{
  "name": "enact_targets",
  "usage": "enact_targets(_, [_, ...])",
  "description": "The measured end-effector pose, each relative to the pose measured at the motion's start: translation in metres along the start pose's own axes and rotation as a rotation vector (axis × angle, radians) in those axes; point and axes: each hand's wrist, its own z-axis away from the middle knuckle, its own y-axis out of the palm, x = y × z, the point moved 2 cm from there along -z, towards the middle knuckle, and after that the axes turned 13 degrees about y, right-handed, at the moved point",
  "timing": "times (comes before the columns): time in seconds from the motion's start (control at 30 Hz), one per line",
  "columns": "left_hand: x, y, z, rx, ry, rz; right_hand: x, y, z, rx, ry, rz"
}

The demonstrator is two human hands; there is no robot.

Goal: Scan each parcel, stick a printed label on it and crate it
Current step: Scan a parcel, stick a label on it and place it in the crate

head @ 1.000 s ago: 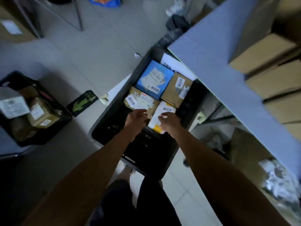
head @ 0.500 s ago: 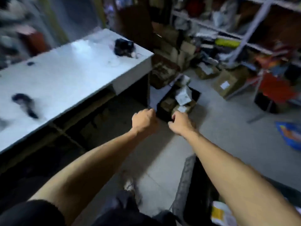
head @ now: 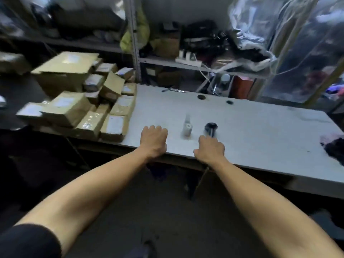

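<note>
Both bare forearms extended forward over the near edge of a white table (head: pixel 260 131), backs of the hands up. Left hand (head: pixel 153 141) at the table's near edge, fingers curled under loosely, nothing between them, knuckles toward 12 o'clock. Right hand (head: pixel 210 148) at 3 o'clock of the left, well apart from it, fingers bent downward and the tips hidden; whether anything is pinched cannot be told, though nothing shows in the grip. A dark sleeve (head: pixel 24 241) visible on the left upper arm only.

One small pale roll (head: pixel 186 128), blurred, upright on the table at 11 o'clock of the right hand, between the two hands and just beyond them. One black scanner-like object (head: pixel 210 128), blurred, at 12 o'clock of the right hand, just beside the fingers; contact cannot be told.

Parcels (head: pixel 89 101): brown cardboard boxes heaped on the left end of the table, at 10 o'clock of the left hand, near but not touching it. Roughly a dozen, exact count uncertain because of blur and overlap. Most with a white label on top; largest box (head: pixel 65 69) at the back of the heap, tilted. Nearest box (head: pixel 114 127) flat at the table's front edge.

Two dark round spots (head: pixel 201 97) near the table's far edge, at 12 o'clock. One dark bundle (head: pixel 335 149) at the right end, at 3 o'clock. Shelving (head: pixel 167 62) with mixed clutter behind the table, and clear plastic sheeting (head: pixel 301 53) at 2 o'clock.
</note>
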Motion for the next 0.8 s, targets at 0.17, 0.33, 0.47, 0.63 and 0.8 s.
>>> enact_targets(0.17, [0.107, 0.014, 0.024, 0.054, -0.239, 0.011, 0.126, -0.004, -0.034, 0.018, -0.209, 0.019])
enact_targets(0.33, [0.166, 0.041, 0.04, 0.085, -0.455, 0.166, 0.206, 0.013, -0.058, 0.131, -0.331, -0.05])
enact_targets(0.47, [0.191, 0.07, 0.041, 0.078, -0.599, 0.363, 0.247, 0.045, -0.079, 0.282, -0.389, -0.096])
enact_targets(0.63, [0.221, 0.105, 0.022, 0.033, -0.732, 0.664, 0.286, 0.082, -0.11, 0.516, -0.381, -0.307])
enact_targets(0.8, [0.241, 0.126, -0.003, -0.028, -0.858, 0.888, 0.318, 0.101, -0.143, 0.881, -0.25, -0.698])
